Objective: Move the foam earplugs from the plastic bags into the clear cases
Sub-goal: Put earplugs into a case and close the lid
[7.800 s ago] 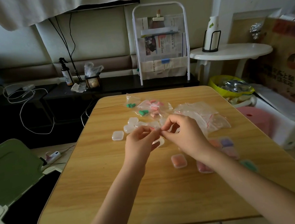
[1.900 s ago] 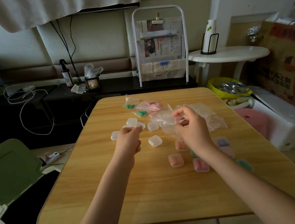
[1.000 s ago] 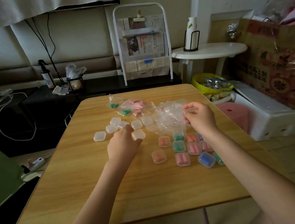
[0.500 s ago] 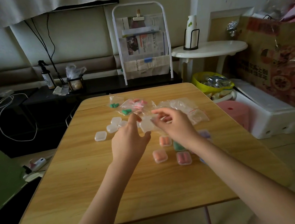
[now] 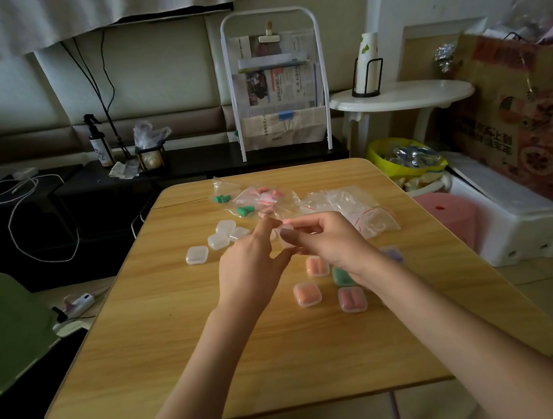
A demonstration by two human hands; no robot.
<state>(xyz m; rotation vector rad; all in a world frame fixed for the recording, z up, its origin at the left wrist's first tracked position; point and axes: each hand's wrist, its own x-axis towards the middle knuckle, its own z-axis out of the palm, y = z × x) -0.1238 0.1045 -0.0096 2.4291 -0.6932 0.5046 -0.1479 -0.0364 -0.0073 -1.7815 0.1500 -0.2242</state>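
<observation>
Holding clear case | left hand; right hand | above table

**Materials and finishes**

Table: wood-grain top, smooth, light satin sheen. Bags: thin clear plastic film, crinkled, glossy, red seal strips. Empty cases: translucent frosted plastic, smooth. Filled cases: clear hard plastic, slight gloss. Earplugs: matt foam, green and pink. Rack: white-coated metal tube holding matt newsprint. Side table: glossy white plastic. Box: printed cardboard, matt.
</observation>
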